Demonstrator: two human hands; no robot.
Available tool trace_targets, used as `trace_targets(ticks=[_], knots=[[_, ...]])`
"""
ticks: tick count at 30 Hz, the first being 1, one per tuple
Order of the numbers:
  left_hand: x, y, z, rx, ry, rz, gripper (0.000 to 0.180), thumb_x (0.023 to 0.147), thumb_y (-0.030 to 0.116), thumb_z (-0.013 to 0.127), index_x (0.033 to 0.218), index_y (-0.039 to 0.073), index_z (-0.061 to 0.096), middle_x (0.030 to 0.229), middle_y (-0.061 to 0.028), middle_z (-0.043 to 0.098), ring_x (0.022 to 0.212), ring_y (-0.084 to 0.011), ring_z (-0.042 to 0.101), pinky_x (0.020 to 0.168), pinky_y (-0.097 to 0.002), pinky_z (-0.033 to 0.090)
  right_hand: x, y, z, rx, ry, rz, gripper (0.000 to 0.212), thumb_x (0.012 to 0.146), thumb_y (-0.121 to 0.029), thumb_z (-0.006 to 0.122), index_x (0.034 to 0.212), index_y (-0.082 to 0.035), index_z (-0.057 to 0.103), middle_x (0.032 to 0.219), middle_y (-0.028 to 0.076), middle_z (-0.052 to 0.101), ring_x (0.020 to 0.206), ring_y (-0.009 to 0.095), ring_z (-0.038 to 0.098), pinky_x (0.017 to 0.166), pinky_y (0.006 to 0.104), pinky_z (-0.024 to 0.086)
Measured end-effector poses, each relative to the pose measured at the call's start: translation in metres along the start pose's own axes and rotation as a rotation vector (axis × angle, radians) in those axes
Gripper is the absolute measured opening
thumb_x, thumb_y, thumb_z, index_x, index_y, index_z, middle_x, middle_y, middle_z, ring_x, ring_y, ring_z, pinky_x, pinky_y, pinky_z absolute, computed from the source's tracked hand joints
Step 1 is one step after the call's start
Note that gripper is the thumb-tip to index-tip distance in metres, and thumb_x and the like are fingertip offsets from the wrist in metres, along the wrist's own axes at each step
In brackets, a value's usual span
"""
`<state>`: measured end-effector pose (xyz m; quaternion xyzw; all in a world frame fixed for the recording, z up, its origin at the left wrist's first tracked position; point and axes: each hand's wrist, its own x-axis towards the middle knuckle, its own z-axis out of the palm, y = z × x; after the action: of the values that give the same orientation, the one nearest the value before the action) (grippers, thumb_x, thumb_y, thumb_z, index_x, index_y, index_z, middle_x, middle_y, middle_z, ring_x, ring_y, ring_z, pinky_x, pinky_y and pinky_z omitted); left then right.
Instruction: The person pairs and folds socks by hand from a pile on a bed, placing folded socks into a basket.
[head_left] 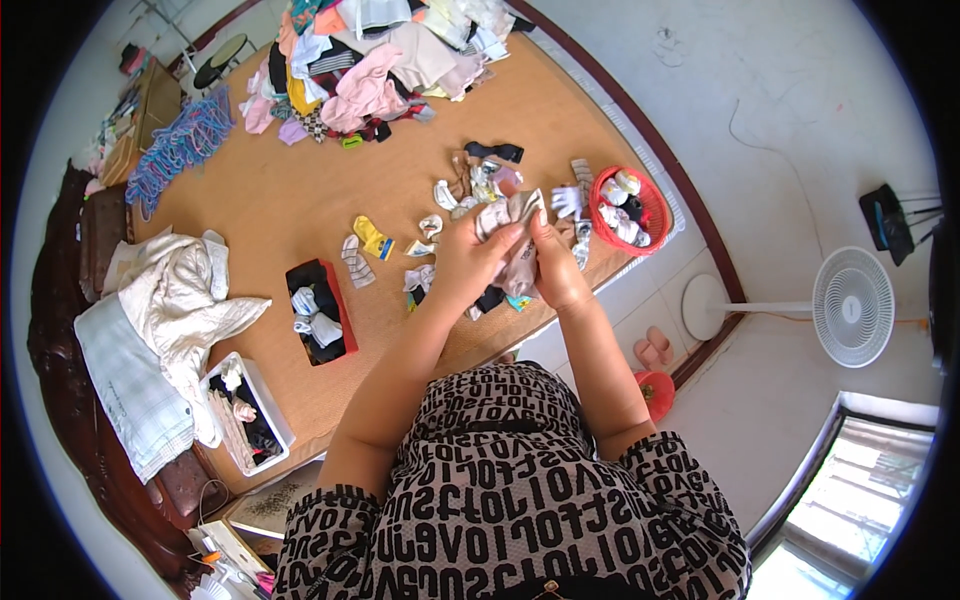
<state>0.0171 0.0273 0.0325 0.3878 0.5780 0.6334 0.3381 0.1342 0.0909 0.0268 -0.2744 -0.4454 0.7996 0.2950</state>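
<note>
My left hand point(473, 262) and my right hand point(560, 268) are raised over the bed mat, both closed on a beige sock point(518, 272). Its top edge is bunched between my thumbs and fingers, and the rest hangs down between my palms. Whether it is one sock or a pair I cannot tell. Beneath and beyond my hands lies a loose spread of socks, among them a black sock point(494, 152) and a white one point(443, 194). Left of my left hand are a yellow sock point(373, 238) and a striped grey sock point(357, 262).
A red basket point(598, 222) of rolled socks stands at the right edge. On the left are a red-and-black box point(345, 325) and a white bin point(284, 434) with socks. A clothes heap point(370, 85), blue hangers point(180, 145), folded bedding point(135, 370) and a white fan point(853, 307) surround the work.
</note>
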Motion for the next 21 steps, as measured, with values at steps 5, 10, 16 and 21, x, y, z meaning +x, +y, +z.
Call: trace_targets(ticks=[5, 10, 16, 21], knots=[[0.005, -0.003, -0.008, -0.192, 0.121, -0.024, 0.019, 0.081, 0.011, 0.063, 0.095, -0.002, 0.062, 0.077, -0.0050, 0.065, 0.068, -0.0089, 0.059, 0.061, -0.0235, 0.047, 0.005, -0.011, -0.011, -0.132, 0.063, -0.137, 0.052, 0.095, -0.041, 0.036, 0.117, 0.004, 0.053, 0.108, 0.011, 0.058, 0.089, 0.013, 0.054, 0.077, 0.0285, 0.046], [0.008, 0.004, -0.008, -0.220, 0.149, -0.010, 0.018, 0.083, 0.011, 0.062, 0.094, -0.003, 0.063, 0.079, -0.0039, 0.065, 0.069, -0.0076, 0.057, 0.061, -0.0223, 0.046, -0.001, 0.005, -0.003, -0.340, -0.017, -0.165, 0.012, 0.084, -0.008, 0.062, 0.092, -0.003, 0.055, 0.084, -0.001, 0.057, 0.074, 0.006, 0.052, 0.064, 0.0209, 0.043], [0.008, -0.019, -0.015, -0.056, 0.293, -0.022, 0.026, 0.090, 0.023, 0.055, 0.093, -0.002, 0.063, 0.072, -0.0026, 0.062, 0.062, -0.0054, 0.052, 0.056, -0.0211, 0.042, 0.000, -0.007, -0.003, 0.227, 0.092, -0.142, 0.012, 0.086, -0.014, 0.060, 0.095, -0.007, 0.057, 0.085, 0.001, 0.061, 0.076, 0.011, 0.058, 0.070, 0.0260, 0.048], [-0.001, -0.025, -0.010, -0.155, 0.128, -0.149, 0.037, 0.091, 0.035, 0.052, 0.090, -0.001, 0.062, 0.065, 0.0009, 0.054, 0.059, -0.0056, 0.045, 0.052, -0.0232, 0.038, 0.002, -0.003, -0.008, 0.265, 0.020, -0.080, 0.019, 0.086, -0.018, 0.060, 0.101, -0.006, 0.056, 0.090, 0.002, 0.062, 0.080, 0.011, 0.059, 0.073, 0.0258, 0.048]])
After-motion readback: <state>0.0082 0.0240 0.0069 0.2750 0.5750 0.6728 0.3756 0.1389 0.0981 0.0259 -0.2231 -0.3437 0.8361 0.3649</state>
